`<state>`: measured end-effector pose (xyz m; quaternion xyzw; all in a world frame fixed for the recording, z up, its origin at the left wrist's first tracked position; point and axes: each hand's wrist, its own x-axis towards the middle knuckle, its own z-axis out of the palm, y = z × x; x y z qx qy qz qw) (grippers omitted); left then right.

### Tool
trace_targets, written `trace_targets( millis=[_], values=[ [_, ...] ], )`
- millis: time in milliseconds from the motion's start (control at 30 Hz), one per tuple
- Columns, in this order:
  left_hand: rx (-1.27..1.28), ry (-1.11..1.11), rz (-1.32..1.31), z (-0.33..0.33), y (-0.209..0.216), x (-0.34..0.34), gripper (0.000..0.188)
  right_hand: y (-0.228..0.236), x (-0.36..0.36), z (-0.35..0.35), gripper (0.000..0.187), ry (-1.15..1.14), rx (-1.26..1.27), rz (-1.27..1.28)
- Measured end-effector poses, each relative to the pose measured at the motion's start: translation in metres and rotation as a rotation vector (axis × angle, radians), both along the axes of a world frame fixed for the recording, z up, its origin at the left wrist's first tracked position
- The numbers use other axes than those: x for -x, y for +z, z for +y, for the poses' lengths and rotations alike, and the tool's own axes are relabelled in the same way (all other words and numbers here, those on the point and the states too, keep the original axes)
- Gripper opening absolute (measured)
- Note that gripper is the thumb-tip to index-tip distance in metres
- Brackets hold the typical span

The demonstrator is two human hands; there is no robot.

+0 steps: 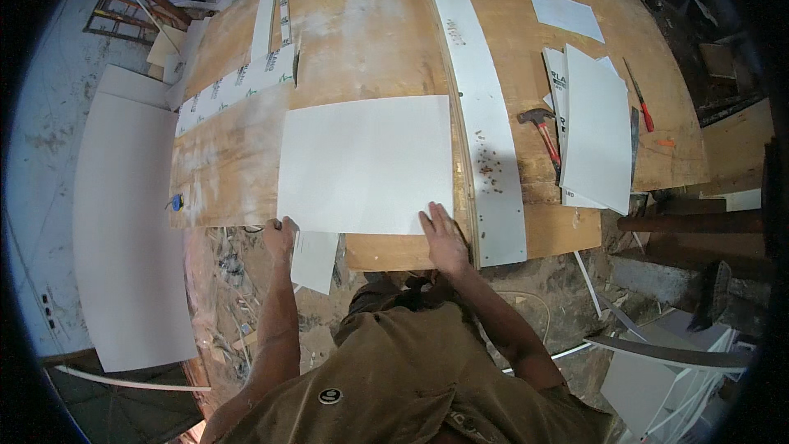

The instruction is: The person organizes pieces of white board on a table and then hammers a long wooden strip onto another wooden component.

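Observation:
A white rectangular panel (366, 166) lies flat on the wooden worktable (362, 49) in front of me, its right side close to a raised wooden edge. At its near left corner my left hand (281, 237) is closed, gripping the corner. My right hand (445, 240) rests with fingers stretched out flat on the panel near its near right corner. Below the panel's near edge, beside my left hand, a narrower white piece (315, 263) hangs down past the tabletop. How it is held there is hidden.
A long white strip (505, 222) with scattered small brown bits runs right of the panel. Beyond it lie a hammer (542, 136), stacked white boards (596, 131) and a red-handled tool (647, 119). A blue tape measure (177, 202) sits at left, near a large leaning white sheet (127, 222).

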<state>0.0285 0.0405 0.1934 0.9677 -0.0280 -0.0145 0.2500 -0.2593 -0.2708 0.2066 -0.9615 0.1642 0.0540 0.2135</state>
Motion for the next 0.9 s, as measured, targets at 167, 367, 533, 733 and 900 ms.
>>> trace_targets(
  millis=[167,367,533,733,900],
  values=[
    [0.051,-0.073,-0.1,0.006,-0.008,0.012,0.029,-0.003,-0.007,0.005,0.066,-0.195,0.076,-0.073],
    [0.471,-0.104,0.051,0.018,-0.005,0.01,0.017,-0.002,-0.016,0.011,0.059,-0.222,0.091,-0.131],
    [0.628,-0.146,0.111,0.029,-0.002,0.013,0.013,0.012,-0.021,0.012,0.061,-0.24,0.139,-0.079],
    [0.774,-0.063,0.154,0.031,-0.02,0.009,0.014,0.029,-0.036,0.026,0.068,-0.308,0.22,0.046],
    [0.776,-0.073,0.151,0.035,-0.022,0.004,0.018,0.034,-0.051,0.035,0.064,-0.289,0.174,0.033]
  ],
)
